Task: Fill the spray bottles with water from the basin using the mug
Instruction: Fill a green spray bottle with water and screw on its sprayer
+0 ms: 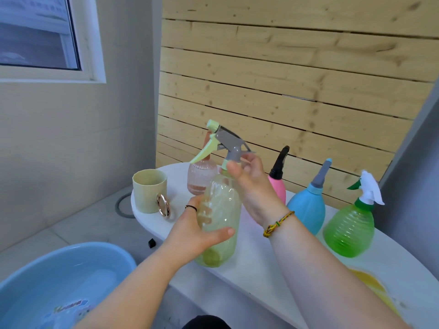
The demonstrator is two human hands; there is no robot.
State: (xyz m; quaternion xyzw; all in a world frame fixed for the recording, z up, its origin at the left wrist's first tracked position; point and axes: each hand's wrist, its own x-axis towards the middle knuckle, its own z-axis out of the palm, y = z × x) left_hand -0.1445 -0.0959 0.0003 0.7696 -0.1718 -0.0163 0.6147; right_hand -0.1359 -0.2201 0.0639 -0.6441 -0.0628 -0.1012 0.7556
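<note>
Looks like a home wash corner, maybe a bathroom or utility rm: pale tiled wall [59, 138] and tiled floor [78, 224] w/ a round floor drain [122, 206], white-framed window [35, 32] up left, pine-plank wall [285, 79] behind. White bench [261, 269] carries plastic spray bottles [348, 229] and a mug [148, 191]; blue basin [71, 252] of water sits on the floor.

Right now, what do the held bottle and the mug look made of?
The bottle: likely thin clear plastic, glossy; the left hand shows through its yellowish wall. The mug: matte pale green, perhaps ceramic or plastic; shiny metal-looking ring handle.
</note>
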